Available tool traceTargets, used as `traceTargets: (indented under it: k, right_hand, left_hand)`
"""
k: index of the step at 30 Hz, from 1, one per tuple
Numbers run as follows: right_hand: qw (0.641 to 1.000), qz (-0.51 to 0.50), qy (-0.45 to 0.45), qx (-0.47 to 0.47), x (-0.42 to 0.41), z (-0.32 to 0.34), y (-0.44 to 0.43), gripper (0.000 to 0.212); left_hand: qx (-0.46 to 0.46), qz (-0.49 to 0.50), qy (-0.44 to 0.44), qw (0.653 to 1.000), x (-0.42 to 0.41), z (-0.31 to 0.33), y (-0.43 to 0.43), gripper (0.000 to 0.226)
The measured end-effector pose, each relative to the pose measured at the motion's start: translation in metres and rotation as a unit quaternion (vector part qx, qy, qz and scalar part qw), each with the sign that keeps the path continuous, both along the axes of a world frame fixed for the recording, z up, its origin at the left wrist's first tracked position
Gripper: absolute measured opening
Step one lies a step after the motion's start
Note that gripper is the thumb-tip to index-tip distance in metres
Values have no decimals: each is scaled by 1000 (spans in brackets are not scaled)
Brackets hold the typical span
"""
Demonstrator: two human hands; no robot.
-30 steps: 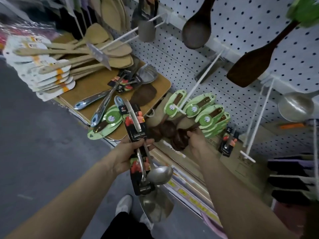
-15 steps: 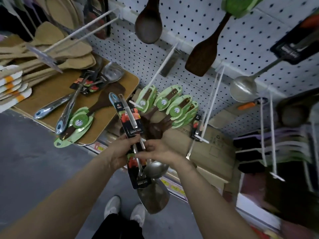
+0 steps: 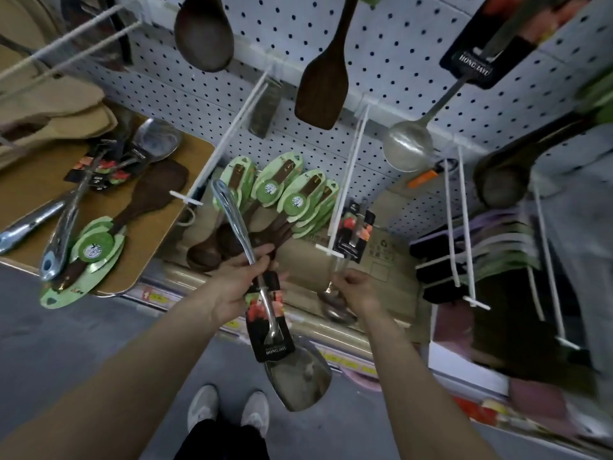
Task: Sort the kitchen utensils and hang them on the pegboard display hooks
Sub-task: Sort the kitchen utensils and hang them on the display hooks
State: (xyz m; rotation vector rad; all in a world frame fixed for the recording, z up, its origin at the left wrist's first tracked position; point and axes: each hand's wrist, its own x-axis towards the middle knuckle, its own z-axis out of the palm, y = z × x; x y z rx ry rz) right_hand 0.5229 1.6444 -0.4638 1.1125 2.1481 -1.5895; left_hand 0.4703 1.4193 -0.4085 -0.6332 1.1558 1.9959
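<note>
Ahead, green-carded spoons (image 3: pixel 295 200) cluster behind spatula (image 3: pixel 269 313), left of ladle (image 3: pixel 335 312).

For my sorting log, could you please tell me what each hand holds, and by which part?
Left hand grips the steel spatula mid-handle; right hand pinches the steel ladle by its shaft, above the bowl.

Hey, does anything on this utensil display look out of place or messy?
Yes. On the brown table at left, steel utensils and wooden spoons on green cards lie crisscrossed instead of hanging on hooks. The steel spatula in the left hand is unhung too; the right hand grips a ladle.
</note>
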Motion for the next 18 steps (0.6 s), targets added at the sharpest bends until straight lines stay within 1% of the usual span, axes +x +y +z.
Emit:
traceTargets:
  k: [1, 3, 5, 6, 8, 9, 11, 12, 13, 14, 16, 18]
  right_hand:
    - [1000, -9, -17, 13, -1, -12, 9, 22]
    - [998, -25, -45, 21, -6, -31, 26, 15]
    - [998, -41, -45, 26, -14, -48, 34, 6]
    - [997, -40, -40, 46, -18, -54, 37, 8]
    - [994, -34, -35, 93, -28, -68, 39, 20]
    - [994, -36, -25, 98, -32, -75, 39, 25]
    - [995, -54, -10, 87, -37, -93, 43, 18]
    - [994, -53, -11, 93, -38, -99, 44, 20]
    - [994, -42, -19, 103, -39, -107, 45, 29]
    - [994, -39, -25, 104, -39, -112, 46, 32]
    - [993, -52, -24, 104, -40, -118, 48, 24]
    - [992, -54, -31, 106, -40, -121, 50, 21]
  left_hand:
    - [-3, -1, -4, 1000, -1, -2, -1, 27]
    - [-7, -3, -10, 1000, -2, -5, -3, 28]
    - [-16, -3, -13, 1000, -4, -11, -7, 33]
    - [-21, -7, -11, 1000, -5, -14, -9, 35]
    - [-32, -14, -5, 999, -7, -22, -13, 37]
    - [-37, -18, -2, 999, -7, -24, -15, 37]
    - [-44, -23, 6, 999, -9, -28, -17, 36]
    - [-44, -23, 6, 999, -9, -30, -17, 36]
    - [-42, -20, 3, 999, -10, -32, -17, 36]
    - [-38, -18, -1, 999, -10, -33, -16, 36]
    - [-27, -16, -5, 999, -10, -36, -16, 36]
    - [-26, -17, -5, 1000, -10, -36, -15, 35]
